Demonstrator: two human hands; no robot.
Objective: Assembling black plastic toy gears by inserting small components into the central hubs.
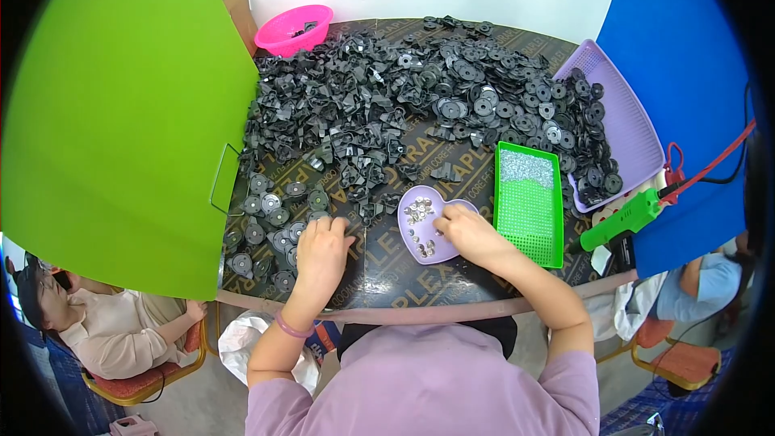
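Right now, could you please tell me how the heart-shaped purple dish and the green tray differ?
The purple dish is heart-shaped, while the green tray is a longer rectangle. The dish holds loose small round silvery parts; the tray has much finer silvery pieces gathered at its far end. The right hand reaches into the dish, but not into the tray. Both rest on the dark table.

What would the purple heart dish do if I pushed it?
The heart dish would probably slide easily, looking small and shallow. It seems stiff, having a neat heart shape. The loose silver pieces inside might shift.
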